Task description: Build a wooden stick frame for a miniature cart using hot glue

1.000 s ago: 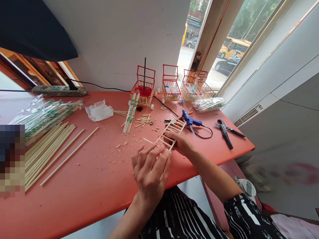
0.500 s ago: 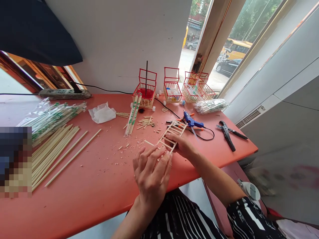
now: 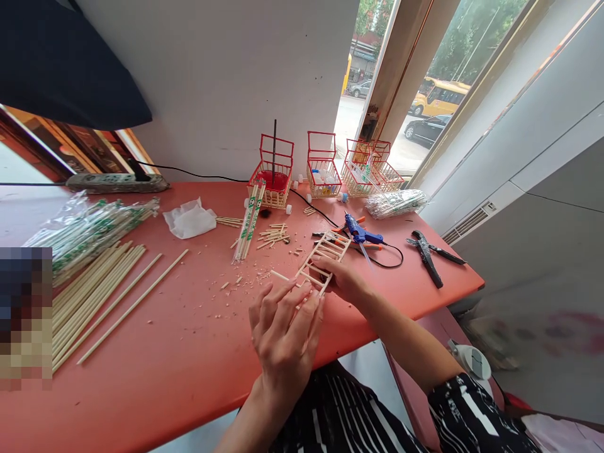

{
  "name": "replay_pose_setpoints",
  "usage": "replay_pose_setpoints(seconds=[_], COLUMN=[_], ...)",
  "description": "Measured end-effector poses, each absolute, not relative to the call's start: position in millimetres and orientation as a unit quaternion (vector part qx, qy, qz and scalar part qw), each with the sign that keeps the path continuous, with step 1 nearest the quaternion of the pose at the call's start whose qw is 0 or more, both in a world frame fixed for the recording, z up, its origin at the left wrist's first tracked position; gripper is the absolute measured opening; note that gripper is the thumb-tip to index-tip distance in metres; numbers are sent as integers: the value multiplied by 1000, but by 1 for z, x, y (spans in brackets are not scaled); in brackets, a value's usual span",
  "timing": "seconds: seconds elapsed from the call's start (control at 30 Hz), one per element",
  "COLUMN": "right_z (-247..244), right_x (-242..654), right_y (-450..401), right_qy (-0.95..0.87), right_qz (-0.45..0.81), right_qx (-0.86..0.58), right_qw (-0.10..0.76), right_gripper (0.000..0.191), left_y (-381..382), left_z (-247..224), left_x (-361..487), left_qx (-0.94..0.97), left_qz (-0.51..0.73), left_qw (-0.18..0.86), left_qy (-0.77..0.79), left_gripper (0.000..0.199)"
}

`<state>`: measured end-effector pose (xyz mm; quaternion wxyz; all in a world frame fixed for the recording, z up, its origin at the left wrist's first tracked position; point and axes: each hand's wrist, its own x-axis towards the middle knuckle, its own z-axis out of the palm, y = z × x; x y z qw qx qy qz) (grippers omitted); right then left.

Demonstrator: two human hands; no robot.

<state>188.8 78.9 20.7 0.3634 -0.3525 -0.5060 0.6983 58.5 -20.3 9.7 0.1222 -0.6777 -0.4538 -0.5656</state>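
A small ladder-like frame of wooden sticks is held in front of me, a little above the table's near side. My right hand is wrapped round its side, with the thumb lying across the rungs. At the near end, the bent fingers of my left hand press on the frame and partly cover it. A short loose-looking stick juts out leftward beside those fingertips; whether it is joined to the frame is hidden. Just beyond the frame lie a blue glue gun and orange-handled pliers.
Red-trimmed stick carts stand along the wall on the red table. Long sticks and wrapped chopsticks lie left. Cut pieces and crumbs are scattered mid-table. Black-handled pliers rest at right; a power strip sits at back left.
The view has shifted slightly. Both hands keep their hold on the stick frame, with only a slight movement of the left fingers at its near end.
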Motion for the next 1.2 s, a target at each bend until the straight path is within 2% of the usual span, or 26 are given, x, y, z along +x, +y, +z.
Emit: replay_pose_setpoints(seconds=[0.3, 1.2], right_z=[22, 26], right_x=[188, 187], right_y=[79, 76], right_qy=[-519, -519], right_qz=[688, 684], right_qx=[-342, -349], right_qw=[375, 375], right_gripper=[31, 32], left_y=[-20, -19], left_z=[9, 8], left_x=[59, 60], left_qx=[-676, -671], left_qz=[-568, -572], left_qw=[125, 122], left_qy=[-453, -456], left_gripper=[24, 21])
